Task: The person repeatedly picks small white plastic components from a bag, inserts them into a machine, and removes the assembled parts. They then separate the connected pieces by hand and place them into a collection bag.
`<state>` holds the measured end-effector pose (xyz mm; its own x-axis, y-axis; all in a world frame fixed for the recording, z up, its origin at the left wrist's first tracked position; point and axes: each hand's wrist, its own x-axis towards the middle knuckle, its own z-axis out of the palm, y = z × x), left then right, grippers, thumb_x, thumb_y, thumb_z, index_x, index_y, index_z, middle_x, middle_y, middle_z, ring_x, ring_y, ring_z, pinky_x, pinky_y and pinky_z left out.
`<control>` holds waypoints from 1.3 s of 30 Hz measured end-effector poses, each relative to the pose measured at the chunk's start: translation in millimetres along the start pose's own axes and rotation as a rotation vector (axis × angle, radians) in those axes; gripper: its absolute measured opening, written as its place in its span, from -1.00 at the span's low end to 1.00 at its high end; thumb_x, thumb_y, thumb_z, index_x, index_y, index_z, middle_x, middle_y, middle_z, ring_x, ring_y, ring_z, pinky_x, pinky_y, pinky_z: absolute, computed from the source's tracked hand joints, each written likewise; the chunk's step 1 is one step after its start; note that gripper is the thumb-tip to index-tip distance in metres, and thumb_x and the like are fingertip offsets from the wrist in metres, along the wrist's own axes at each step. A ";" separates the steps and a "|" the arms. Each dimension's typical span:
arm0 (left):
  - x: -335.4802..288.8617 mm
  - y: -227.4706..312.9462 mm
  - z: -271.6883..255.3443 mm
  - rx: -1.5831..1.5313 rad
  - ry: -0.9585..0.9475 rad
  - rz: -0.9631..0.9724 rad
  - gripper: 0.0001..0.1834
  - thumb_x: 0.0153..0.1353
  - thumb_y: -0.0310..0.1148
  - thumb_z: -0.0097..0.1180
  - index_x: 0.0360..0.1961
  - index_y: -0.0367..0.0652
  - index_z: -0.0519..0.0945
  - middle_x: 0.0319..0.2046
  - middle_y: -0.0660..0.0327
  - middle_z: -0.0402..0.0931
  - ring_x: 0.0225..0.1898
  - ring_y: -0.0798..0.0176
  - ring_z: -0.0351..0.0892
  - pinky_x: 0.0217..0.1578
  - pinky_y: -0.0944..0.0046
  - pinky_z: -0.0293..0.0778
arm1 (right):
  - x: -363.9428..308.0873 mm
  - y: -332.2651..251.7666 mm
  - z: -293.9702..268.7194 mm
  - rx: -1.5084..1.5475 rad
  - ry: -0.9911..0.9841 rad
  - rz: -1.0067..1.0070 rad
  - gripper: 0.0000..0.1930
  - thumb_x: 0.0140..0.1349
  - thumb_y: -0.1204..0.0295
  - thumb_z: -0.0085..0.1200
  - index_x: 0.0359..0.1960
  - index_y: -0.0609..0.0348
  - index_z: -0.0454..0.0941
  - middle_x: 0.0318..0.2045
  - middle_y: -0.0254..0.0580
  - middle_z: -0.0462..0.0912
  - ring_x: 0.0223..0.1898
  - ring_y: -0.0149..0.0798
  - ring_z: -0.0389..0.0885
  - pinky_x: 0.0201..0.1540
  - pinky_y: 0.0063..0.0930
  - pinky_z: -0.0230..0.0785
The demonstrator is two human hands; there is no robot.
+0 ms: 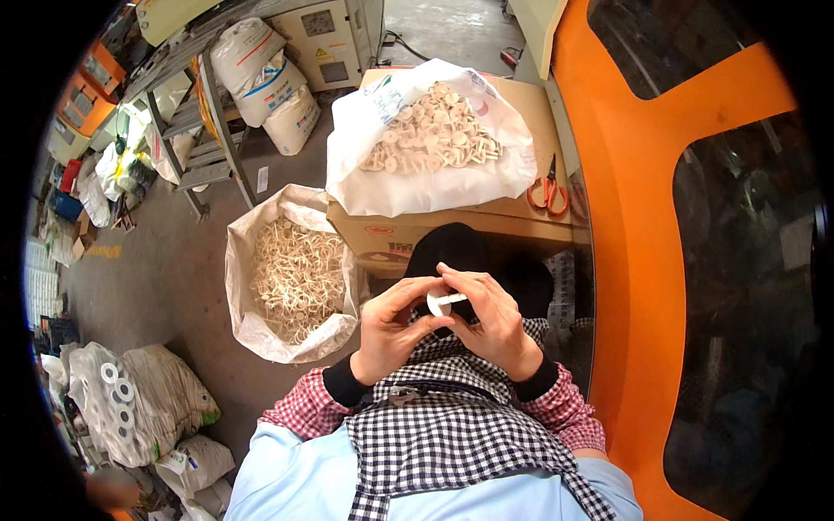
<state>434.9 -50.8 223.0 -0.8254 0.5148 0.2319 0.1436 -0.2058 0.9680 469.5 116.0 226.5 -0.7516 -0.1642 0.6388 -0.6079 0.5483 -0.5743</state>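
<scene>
A small white plastic part (438, 301) with a round disc head and a short ribbed stem is held in front of my apron. My left hand (389, 330) pinches the disc's edge between thumb and fingers. From the other side, the fingers of my right hand (497, 326) close round the same part by its stem and rim. Beyond my hands, a white bag (391, 198) lies open on a cardboard box (382, 233). Similar disc-headed parts (443, 130) are heaped inside it. Orange-handled scissors (549, 196) lie on the box, right of the bag.
An open woven sack (239, 291) of thin, branching off-white plastic scraps (297, 273) stands on the floor at left. An orange machine panel (638, 260) with dark windows rises close on my right. Full sacks (269, 82) sit by a metal step frame (213, 113); others (165, 391) lie lower left.
</scene>
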 end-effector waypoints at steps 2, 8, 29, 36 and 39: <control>1.8 -2.2 1.6 0.046 0.024 0.036 -0.57 0.00 -0.59 0.22 -0.05 -0.42 0.45 -0.12 0.11 0.47 -0.10 0.34 0.47 -0.09 0.38 0.41 | 2.4 -1.0 -0.5 -0.012 -0.011 0.024 -0.41 -0.14 0.61 0.24 0.01 0.40 0.34 -0.11 0.08 0.53 -0.14 -0.02 0.56 -0.11 -0.32 0.44; -2.8 -18.3 5.1 0.115 0.099 0.010 -0.60 -0.01 -0.57 0.23 -0.09 -0.38 0.49 -0.22 0.08 0.54 -0.19 0.30 0.53 -0.16 0.37 0.45 | -3.5 5.6 5.1 -0.024 -0.020 0.051 -0.43 -0.14 0.60 0.26 0.01 0.33 0.39 -0.24 -0.01 0.58 -0.30 -0.10 0.60 -0.26 -0.40 0.48; 181.8 -50.0 104.0 -0.060 -0.110 0.054 -0.65 0.24 -0.27 0.00 -0.09 -0.36 0.44 -0.19 0.14 0.49 -0.20 0.29 0.47 -0.16 0.32 0.37 | -130.5 20.4 -3.3 -0.263 0.118 0.567 -0.51 0.06 0.54 0.12 0.07 0.28 0.31 0.04 0.10 0.37 -0.08 -0.01 0.50 -0.02 -0.33 0.38; -15.0 142.3 239.1 -0.395 -1.503 0.681 -0.27 0.06 -0.30 0.22 0.20 -0.34 0.19 0.10 -0.06 0.25 0.06 -0.02 0.36 0.04 0.20 0.35 | -147.7 -24.0 -25.6 -0.130 -0.009 0.698 -0.67 0.11 0.44 0.06 -0.09 0.30 0.42 -0.11 0.13 0.43 -0.13 0.11 0.47 -0.11 -0.19 0.37; -61.8 163.9 266.6 -0.579 -1.621 0.633 -0.20 0.12 -0.31 0.15 0.25 -0.37 -0.01 0.05 -0.13 0.28 0.04 -0.05 0.36 0.03 0.20 0.35 | -160.6 -40.3 -36.3 -0.110 0.000 0.735 -0.70 0.12 0.43 0.06 -0.12 0.30 0.43 -0.14 0.12 0.45 -0.15 0.10 0.48 -0.12 -0.20 0.37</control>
<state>655.0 105.5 392.9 0.6002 0.3859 0.7006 -0.2875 -0.7133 0.6392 624.0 150.1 165.6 -0.9547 0.2766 0.1094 0.0810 0.5956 -0.7992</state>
